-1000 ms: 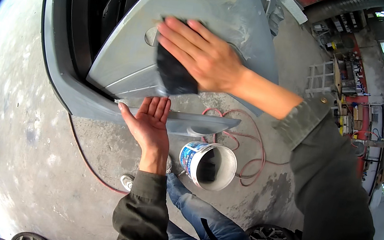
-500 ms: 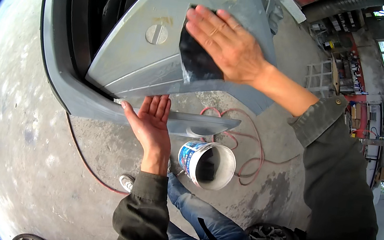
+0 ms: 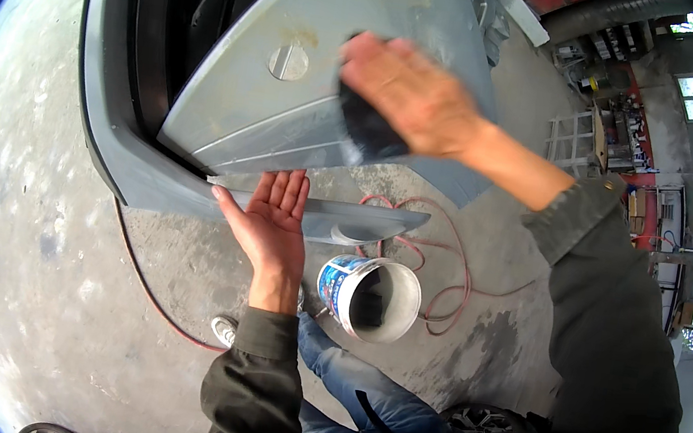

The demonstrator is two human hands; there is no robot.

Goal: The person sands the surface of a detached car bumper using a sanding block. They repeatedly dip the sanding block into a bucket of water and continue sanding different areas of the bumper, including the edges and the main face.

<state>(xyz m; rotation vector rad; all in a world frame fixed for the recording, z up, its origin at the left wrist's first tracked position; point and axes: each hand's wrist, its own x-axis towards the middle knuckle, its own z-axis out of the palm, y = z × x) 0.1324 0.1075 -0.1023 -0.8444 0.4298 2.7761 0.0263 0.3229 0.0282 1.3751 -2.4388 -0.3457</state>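
The right hand (image 3: pixel 410 92) presses a dark pad (image 3: pixel 368 130), probably sandpaper, flat under its fingers onto the grey panel (image 3: pixel 254 113). The left hand (image 3: pixel 269 223), open-palmed, braces the panel's near edge, grasping nothing.

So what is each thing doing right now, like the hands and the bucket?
right hand: pressing a dark pad flat on the grey panel
left hand: open, palm up, under the panel's lower edge
bucket: upright, no lid
red hose: looped on the floor

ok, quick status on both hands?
Left hand: open, palm up, flat under the grey panel edge.
Right hand: pressing a dark pad against the panel.
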